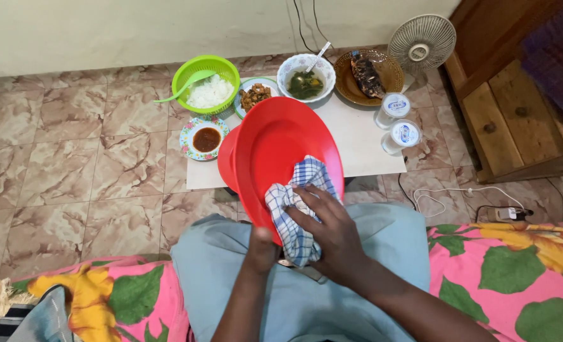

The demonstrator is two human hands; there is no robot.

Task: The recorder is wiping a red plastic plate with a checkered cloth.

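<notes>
Over the lap, tilted toward the camera: red plate [275, 145], held up above the floor. Left hand [260, 248]: mostly hidden behind the plate's lower rim, fingers closed on that edge. Right hand [329, 228]: palm down, fingers spread and curled, pressing a blue-and-white checked cloth [294, 202] against the plate's face. Beyond, on a white mat [357, 142]: green rice basket [205, 83], soup bowl [305, 78].

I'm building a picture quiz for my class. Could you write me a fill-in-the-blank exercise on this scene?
1. The right hand presses a blue checked ____ against the plate.
2. The plate's colour is ____.
3. The green basket holds white ____.

Missing words: cloth; red; rice
</notes>
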